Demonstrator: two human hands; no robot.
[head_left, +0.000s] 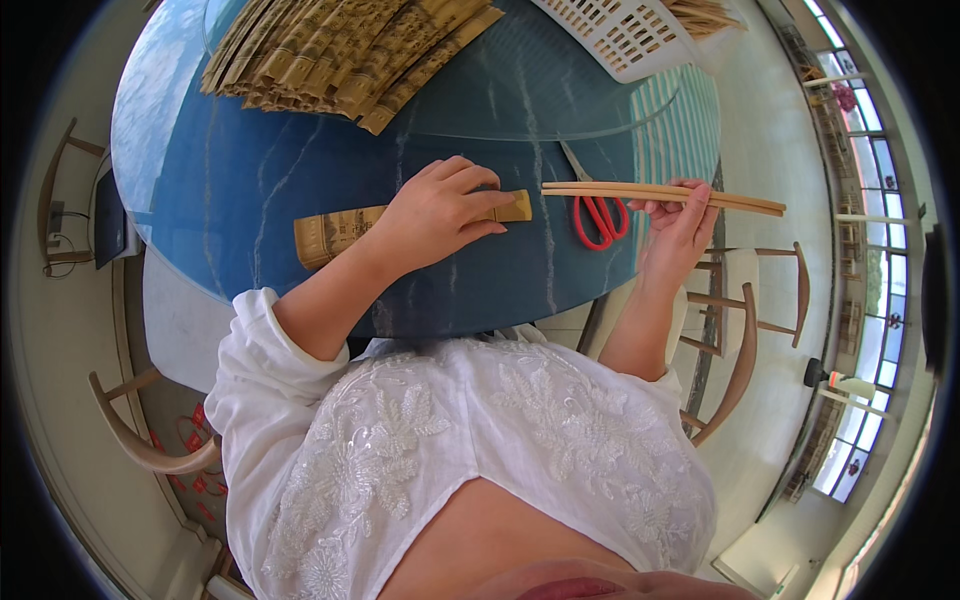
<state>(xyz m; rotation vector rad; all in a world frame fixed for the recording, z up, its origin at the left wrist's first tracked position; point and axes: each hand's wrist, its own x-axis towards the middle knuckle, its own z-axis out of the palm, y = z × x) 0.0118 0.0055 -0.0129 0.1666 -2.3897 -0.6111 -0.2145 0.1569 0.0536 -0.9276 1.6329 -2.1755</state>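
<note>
A brown printed paper chopstick sleeve lies on the blue table, its yellow mouth end pointing right. My left hand rests over the sleeve, with thumb and fingers curled at its yellow end. In my right hand is a pair of pale wooden chopsticks, gripped toward their right part. They are level above the table, and their left tips stop a little short of the sleeve's mouth. Beneath the chopsticks lie red-handled scissors, blades pointing away from me; part of them is covered.
A large stack of similar brown sleeves sits on the glass turntable at the far left. Far right stands a white slotted basket, with more chopsticks beside it. Wooden chairs surround the table.
</note>
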